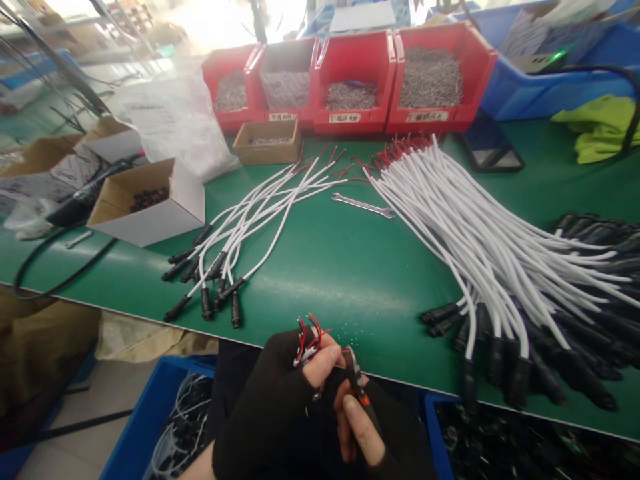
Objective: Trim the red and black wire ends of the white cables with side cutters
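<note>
Okay, risks first: metal jaws sit right by the left fingertips, so a small slip could likely nip skin; biting too deep might nick strands; a loose pinch could let the bunch fan out and the wrong wire get caught. Small pale scraps (pixel 355 333) on the green surface (pixel 320 267) could stick to things.

Pose: both forearms come in from the bottom, hands close together at the front edge. Left hand (pixel 290 370), black fingerless glove, back of hand up, grip pinched closed on thin red and black wires (pixel 315 325) at white cable ends (pixel 301 361). Right hand (pixel 361 427), same glove, sits lower, grip closed round a hand tool with dark-and-orange handles (pixel 356 379), thumb along handle, tip pointing up at a red wire end. Can't tell how far the tool's jaws are parted.

Around: loose white cables with black connectors (pixel 249 217) left, big white cable pile (pixel 480 233) right, silver open-ended wrench (pixel 363 205) between.
</note>
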A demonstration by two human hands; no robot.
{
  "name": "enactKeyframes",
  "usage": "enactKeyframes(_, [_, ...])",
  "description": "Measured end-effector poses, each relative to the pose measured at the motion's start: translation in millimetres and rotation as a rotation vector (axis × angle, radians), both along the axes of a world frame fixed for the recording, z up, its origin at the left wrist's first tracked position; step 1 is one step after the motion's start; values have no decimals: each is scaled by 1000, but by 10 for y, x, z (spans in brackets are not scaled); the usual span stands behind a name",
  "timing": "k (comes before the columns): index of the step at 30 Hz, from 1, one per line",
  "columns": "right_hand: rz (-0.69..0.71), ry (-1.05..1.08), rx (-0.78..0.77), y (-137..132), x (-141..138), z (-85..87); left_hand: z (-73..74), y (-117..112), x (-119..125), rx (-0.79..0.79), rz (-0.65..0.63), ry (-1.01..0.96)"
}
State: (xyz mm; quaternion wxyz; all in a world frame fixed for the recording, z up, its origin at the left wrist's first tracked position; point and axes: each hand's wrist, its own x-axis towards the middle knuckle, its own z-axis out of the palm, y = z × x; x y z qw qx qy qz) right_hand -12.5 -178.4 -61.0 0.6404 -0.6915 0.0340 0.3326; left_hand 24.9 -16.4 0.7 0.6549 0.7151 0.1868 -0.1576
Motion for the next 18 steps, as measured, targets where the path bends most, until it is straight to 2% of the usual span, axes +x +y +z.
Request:
enactKeyframes(9, [-124,43,87,74,-8,70,-3,23,-8,51,-4,16])
enactKeyframes(13, [-186,-93,74,21,-1,149,17,55,-46,-1,3,19])
enactKeyframes(18, [-231,-285,-22,-18,62,384,66,105,-119,-62,-33,-1])
